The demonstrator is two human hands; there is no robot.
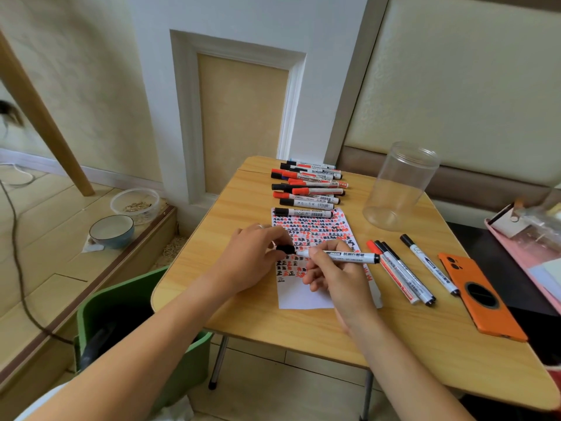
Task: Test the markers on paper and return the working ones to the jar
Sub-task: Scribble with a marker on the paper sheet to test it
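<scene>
My right hand grips a white marker lying level over the paper. My left hand pinches its black cap at the marker's left end. The paper is covered with red and black test marks. Several capped red and black markers lie in a row at the table's far side. Several more markers lie right of the paper. The clear plastic jar stands upright and holds nothing.
An orange phone lies face down near the right edge of the wooden table. A green bin stands below the table's left edge. Two bowls sit on the floor at left. A pink tray lies far right.
</scene>
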